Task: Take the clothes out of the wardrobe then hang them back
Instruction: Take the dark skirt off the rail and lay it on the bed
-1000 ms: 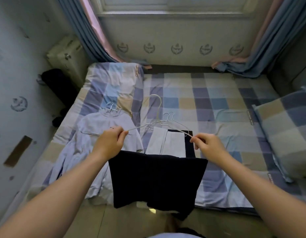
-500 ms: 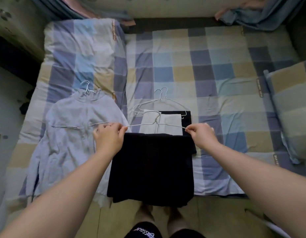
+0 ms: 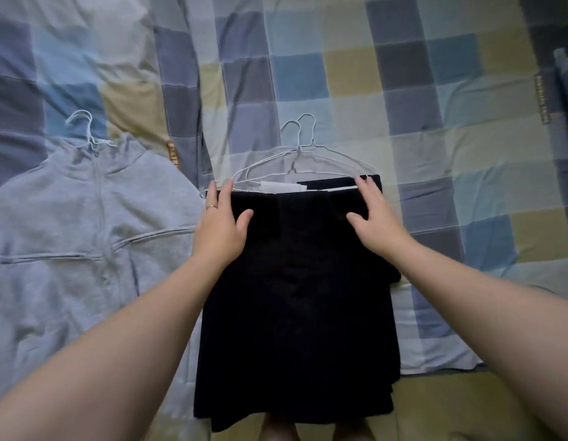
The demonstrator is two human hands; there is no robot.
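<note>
1. The fingers of the left hand lie straight and slightly spread. They press flat on the top left corner of the black garment and grip nothing. A ring sits on one of them.
2. The right hand mirrors this at the top right corner. Its fingers are straight, the thumb is splayed inward, and the palm rests on the cloth rather than holding it.
3. The black garment fills the centre of the frame on the near edge of the bed. Its lower hem hangs over that edge toward the floor. It looks matte and fairly heavy, a plain rectangle; its folds are too dark to read.
4. Just above its top edge a strip of white cloth and a second dark piece peek out. Thin white wire hangers lie over them, their two hooks pointing up the frame.
5. At the left lies a grey jacket, soft and fleecy, with a zip and a stand collar. It is on its own hanger, whose hook shows above the collar.
6. The bed's sheet is creased cotton in blue, grey and yellow checks.
7. Progress, as I judge it: the taking-out half looks done or nearly so, since the clothes lie on the bed. All of the hanging back remains, and no wardrobe is in view.
</note>
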